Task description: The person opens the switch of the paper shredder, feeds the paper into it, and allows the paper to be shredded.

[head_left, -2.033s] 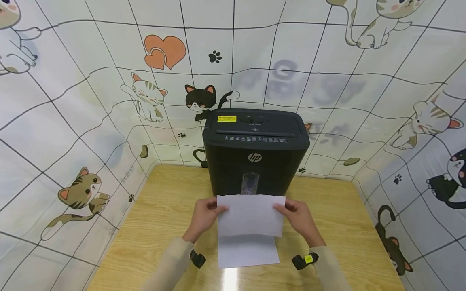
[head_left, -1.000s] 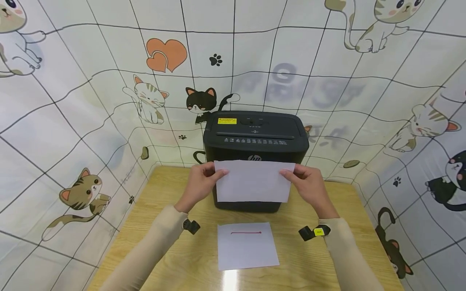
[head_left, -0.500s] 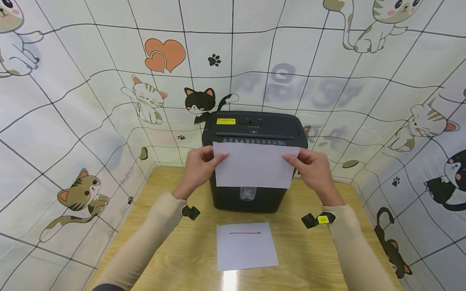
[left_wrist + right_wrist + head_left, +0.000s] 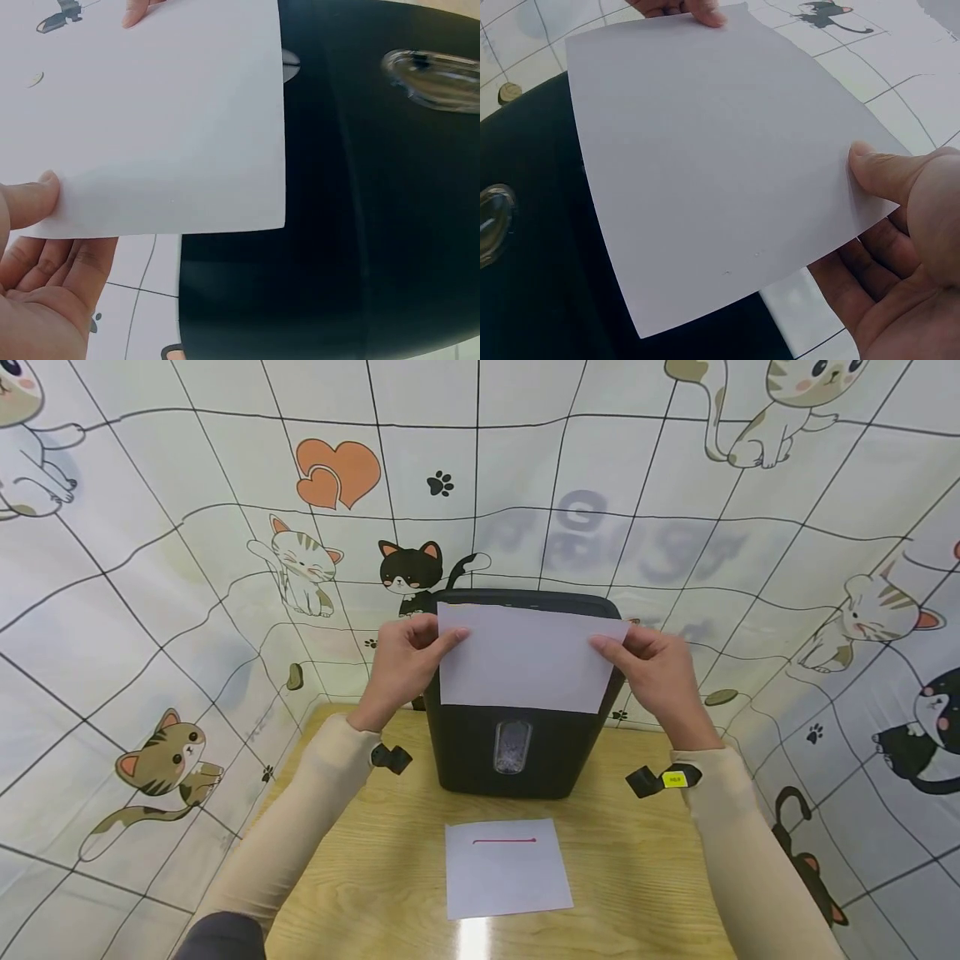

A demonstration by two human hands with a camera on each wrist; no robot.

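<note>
Backdrop (head view): white cat-print wall covering [image 4: 495,468], behind the shredder [image 4: 461,760] and to both sides of it.
Table [image 4: 360,877] (head view): wood-grain top, under the shredder and extending forward of it.
Held sheet [image 4: 528,660] (head view): white paper, raised in front of the shredder's upper part; lower edge free, above the shredder window [image 4: 512,747].
Left hand [image 4: 401,664] (head view): at the shredder's left, pinching the held sheet by its left edge.
Right hand [image 4: 660,668] (head view): at the shredder's right, pinching the opposite edge.
Marked sheet [image 4: 508,885] (head view): flat on the table, in front of the shredder and apart from it; bears one red line [image 4: 505,841].
Left-hand grip (left wrist view): thumb [image 4: 37,201] on the paper's near face, fingers behind; paper partly covers the shredder's silver disc [image 4: 291,66].
Right-hand grip (right wrist view): thumb on the near face, fingers behind; contact between paper and shredder cannot be determined.
Work done (judged): held sheet lifted and secured at both ends.
Work left (judged): no part of the held sheet is seen inside the shredder; marked sheet not yet taken up.
</note>
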